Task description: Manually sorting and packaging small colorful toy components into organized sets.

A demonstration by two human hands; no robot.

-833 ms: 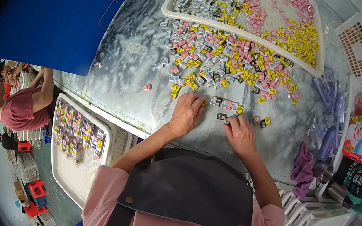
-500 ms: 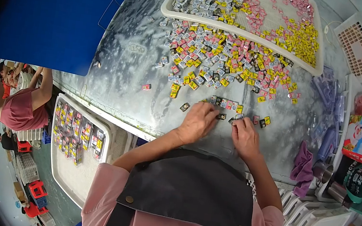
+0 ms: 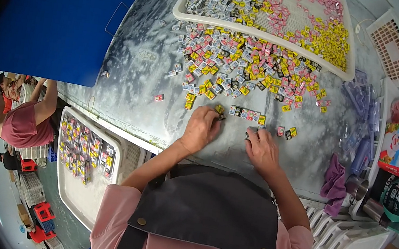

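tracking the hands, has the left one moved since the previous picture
Yes: the left hand has moved left, away from the row of small blocks.

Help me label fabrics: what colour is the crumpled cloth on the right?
The cloth is purple; it shows best in the head view.

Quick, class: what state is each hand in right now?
Left hand: curled at a dark block; grip unclear.
Right hand: curled at another dark block; grip unclear.
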